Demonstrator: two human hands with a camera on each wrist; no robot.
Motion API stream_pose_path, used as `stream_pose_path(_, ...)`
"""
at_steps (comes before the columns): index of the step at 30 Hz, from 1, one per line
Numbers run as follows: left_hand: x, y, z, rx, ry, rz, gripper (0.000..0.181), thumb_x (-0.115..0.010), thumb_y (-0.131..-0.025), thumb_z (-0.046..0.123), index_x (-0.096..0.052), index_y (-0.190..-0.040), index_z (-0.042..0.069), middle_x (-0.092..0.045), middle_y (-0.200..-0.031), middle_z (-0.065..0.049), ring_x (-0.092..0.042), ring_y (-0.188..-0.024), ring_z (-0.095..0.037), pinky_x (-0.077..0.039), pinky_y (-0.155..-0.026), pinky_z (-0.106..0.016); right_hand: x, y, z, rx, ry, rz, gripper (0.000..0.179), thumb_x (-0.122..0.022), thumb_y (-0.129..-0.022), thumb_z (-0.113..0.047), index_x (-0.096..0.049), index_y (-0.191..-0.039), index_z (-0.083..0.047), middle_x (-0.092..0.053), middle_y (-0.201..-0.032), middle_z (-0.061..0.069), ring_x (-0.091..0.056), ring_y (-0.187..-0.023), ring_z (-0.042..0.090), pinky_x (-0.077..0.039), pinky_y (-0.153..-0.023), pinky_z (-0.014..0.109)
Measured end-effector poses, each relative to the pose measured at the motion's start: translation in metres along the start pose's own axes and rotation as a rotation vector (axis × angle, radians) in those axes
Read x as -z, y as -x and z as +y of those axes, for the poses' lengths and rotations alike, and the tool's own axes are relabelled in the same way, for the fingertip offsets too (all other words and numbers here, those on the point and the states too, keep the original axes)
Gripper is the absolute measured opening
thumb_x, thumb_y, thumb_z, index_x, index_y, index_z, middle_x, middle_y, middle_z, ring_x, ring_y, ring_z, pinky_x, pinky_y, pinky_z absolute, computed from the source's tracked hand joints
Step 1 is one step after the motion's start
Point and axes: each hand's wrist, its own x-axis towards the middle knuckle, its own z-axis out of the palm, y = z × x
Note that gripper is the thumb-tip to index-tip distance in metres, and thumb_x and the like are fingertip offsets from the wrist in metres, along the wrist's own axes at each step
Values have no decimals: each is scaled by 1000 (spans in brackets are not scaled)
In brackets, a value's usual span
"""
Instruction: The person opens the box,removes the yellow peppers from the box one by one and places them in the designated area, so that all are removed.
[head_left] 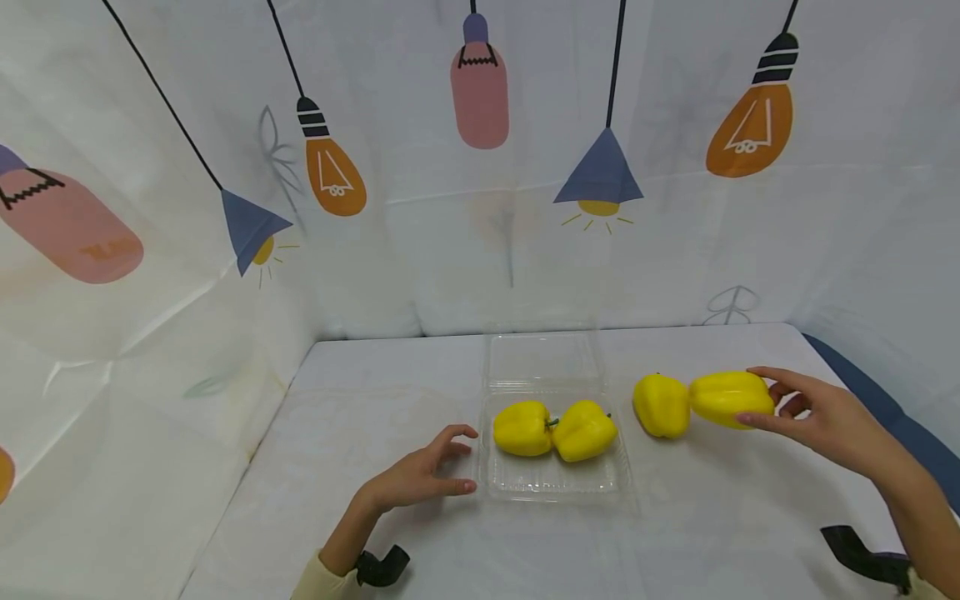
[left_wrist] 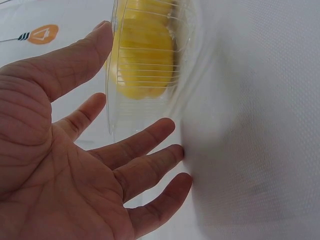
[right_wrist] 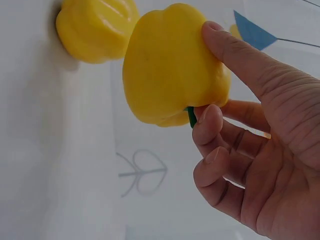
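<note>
My right hand (head_left: 825, 412) pinches a yellow bell pepper (head_left: 731, 398) by its end, between thumb and fingers. In the right wrist view this pepper (right_wrist: 170, 65) shows a green stem beside my curled fingers. Just left of it in the head view, another yellow bell pepper (head_left: 661, 406) rests on the table. Two more yellow peppers, a left one (head_left: 522, 428) and a right one (head_left: 584, 431), lie inside a clear plastic container (head_left: 555, 490) with its lid raised at the back. My left hand (head_left: 420, 475) is beside the container's left wall, fingers spread and holding nothing.
The container's hinged lid (head_left: 542, 358) lies back toward the far edge of the white table (head_left: 375, 400). A white curtain (head_left: 420, 250) printed with lamps hangs behind and at the left. Something dark blue (head_left: 862, 379) shows past the table's right edge.
</note>
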Motion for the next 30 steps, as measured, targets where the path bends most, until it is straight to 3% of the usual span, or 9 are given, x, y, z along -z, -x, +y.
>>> stream_pose_path(16, 1, 2, 2, -5, 20, -4, 62, -68, -86, 39, -29, -134, 41, -47, -139, -8, -39, -130, -30, -30, -100, -63, -12, -7, 28, -23, -38, -60, 73, -72, -81, -43, -46, -133, 1, -58, -97, 15, -52, -71, 14, -45, -53, 22)
stream_pose_path(30, 1, 1, 2, -1, -1, -4, 64, -67, -86, 40, -29, -136, 35, -48, -138, -8, -41, -129, -30, -31, -99, -63, -25, -14, 43, -64, -31, -104, 78, -70, -81, -48, -43, -134, 3, -58, -98, 17, -55, -76, 22, -45, -54, 23)
